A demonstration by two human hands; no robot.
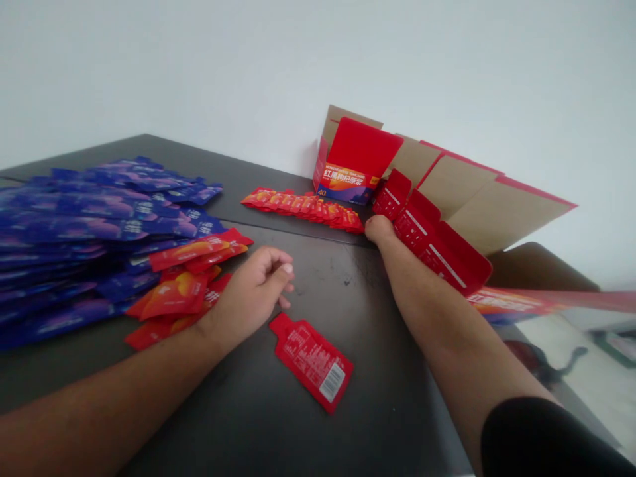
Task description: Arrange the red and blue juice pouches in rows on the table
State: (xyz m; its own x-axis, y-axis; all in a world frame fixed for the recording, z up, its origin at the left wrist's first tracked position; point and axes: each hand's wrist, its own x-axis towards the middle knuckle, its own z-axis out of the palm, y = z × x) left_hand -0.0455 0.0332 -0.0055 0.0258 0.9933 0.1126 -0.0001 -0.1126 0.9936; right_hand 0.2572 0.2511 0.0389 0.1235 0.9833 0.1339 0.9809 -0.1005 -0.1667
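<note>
My left hand (253,291) rests on the dark table (377,371), fingers loosely curled, nothing in it. Just in front of it lies a single red pouch (312,361), label side up. A few red pouches (183,291) lie under and left of that wrist. My right hand (378,230) reaches far across the table; its fingers are hidden, pressed against a stack of flat red cartons (437,242) at the end of a row of red pouches (305,205). An open red carton (350,165) stands behind the row by the wall.
A large heap of blue pouches (84,232) covers the table's left side. Flattened brown-and-red cartons (491,199) lean against the white wall at the right. The table's right edge drops off near my right forearm, with a chair back (541,268) beyond it.
</note>
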